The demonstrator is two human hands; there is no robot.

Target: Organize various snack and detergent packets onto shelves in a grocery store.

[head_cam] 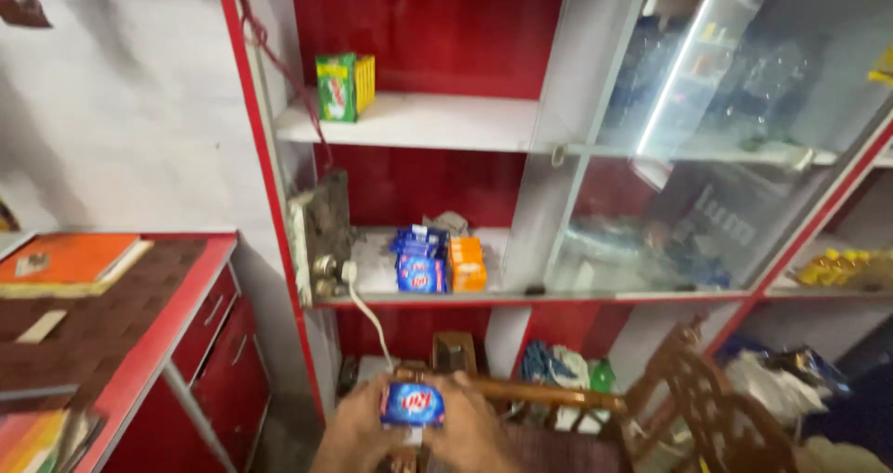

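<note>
Grasping a blue soap packet (412,405), long axis sideways, face up, are left hand (358,434) and right hand (470,436).

Head view, looking down. The left hand (358,431) and right hand (470,436) together grip a small blue soap packet (412,405) between them, above a wooden chair (670,399). Behind stands a red-framed shelf unit (419,119) with a glass door (707,138) swung open. The middle shelf carries a stack of blue packets (420,259) touching a stack of orange packets (466,264); the upper shelf holds a green and yellow box (342,86). At left, a red counter (177,315) bears an orange book (70,257).
</note>
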